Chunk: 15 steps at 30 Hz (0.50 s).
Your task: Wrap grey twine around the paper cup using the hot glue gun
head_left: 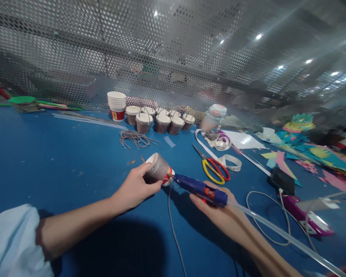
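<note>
My left hand (138,184) grips a paper cup (159,169) tilted on its side. Grey cord covers most of the cup's wall, and a red and white band shows near its base. A loose tail of the grey cord (173,223) trails from the cup down toward me. In my right hand (216,207) is a blue hot glue gun (200,188) with a long clear glue stick (288,236) running out of its back. Its nozzle meets the uncovered red part of the cup, beside the cord. My right fingers are partly hidden behind the gun.
Behind the cup lie cut grey cords (137,139), several wrapped cups (163,123) and a stack of paper cups (117,104). Scissors (213,169), white ribbon (230,163), a black power bank (281,181) and a purple tool (307,217) lie to the right. A perforated metal screen (83,57) rises behind.
</note>
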Available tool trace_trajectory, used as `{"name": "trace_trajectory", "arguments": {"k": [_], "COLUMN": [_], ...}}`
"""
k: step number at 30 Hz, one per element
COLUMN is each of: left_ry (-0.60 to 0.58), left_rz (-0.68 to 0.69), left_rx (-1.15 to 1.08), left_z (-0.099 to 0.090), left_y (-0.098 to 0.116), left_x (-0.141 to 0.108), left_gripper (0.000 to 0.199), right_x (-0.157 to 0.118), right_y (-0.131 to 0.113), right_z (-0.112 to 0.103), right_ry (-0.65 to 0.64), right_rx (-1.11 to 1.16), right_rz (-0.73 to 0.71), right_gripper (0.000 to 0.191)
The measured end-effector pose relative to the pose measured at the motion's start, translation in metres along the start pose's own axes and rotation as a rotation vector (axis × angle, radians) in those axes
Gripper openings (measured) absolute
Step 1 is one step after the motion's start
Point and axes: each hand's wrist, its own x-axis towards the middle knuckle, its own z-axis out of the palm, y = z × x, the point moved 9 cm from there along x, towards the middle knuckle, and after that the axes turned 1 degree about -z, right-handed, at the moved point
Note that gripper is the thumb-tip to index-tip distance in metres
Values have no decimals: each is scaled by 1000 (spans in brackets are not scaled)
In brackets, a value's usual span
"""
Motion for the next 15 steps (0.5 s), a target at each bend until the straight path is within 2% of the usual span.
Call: {"name": "trace_trajectory", "arguments": {"k": [4,15], "left_ry": [-24,-51], "left_rz": [13,85], "left_rx": [-3,20], "left_z": [2,3], "left_y": [0,5], "left_x": [-1,-2], "left_gripper": [25,22], "right_x": [-2,-2], "right_y": [-2,-2], "right_z": [-7,-9], "right_ry": [42,24], "right_rx": [32,47], "right_rz": [-7,-18], "right_gripper": [29,28]}}
